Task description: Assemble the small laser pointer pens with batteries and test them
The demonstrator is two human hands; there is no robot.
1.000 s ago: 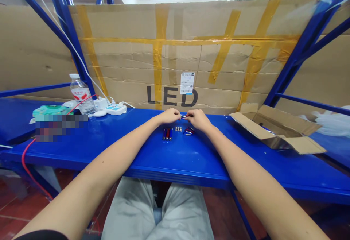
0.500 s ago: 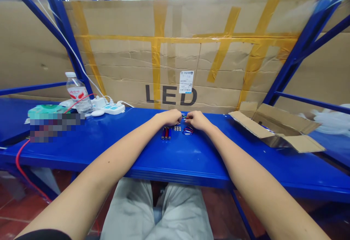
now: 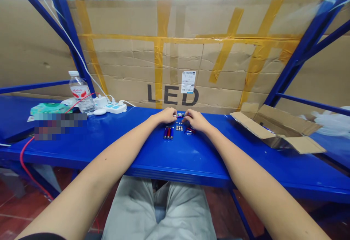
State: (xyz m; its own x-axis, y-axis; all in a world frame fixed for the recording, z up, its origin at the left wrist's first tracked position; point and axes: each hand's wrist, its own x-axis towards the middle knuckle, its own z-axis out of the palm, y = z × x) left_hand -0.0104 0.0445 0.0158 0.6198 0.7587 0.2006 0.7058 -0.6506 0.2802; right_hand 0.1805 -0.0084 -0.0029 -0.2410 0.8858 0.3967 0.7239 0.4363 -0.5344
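My left hand (image 3: 166, 115) and my right hand (image 3: 195, 119) meet over the blue shelf (image 3: 175, 152), fingers pinched on the two ends of a small blue cylinder (image 3: 180, 115) held level between them. On the shelf just below lie three short blue and red tubes (image 3: 168, 132) side by side. Beside them sits a cluster of several small silver button cells (image 3: 179, 127). A few red and blue loops (image 3: 189, 131) rest under my right hand.
An open cardboard box (image 3: 276, 128) stands at the right. At the left are a water bottle (image 3: 80, 93), a white power strip (image 3: 115, 107) with cables, a green tissue pack (image 3: 49, 108) and a red cable (image 3: 27, 159). A taped cardboard sheet marked LED (image 3: 191, 50) backs the shelf.
Both hands stay pinched together over the small parts; the blue cylinder between them now shows more plainly. The view shifted slightly.
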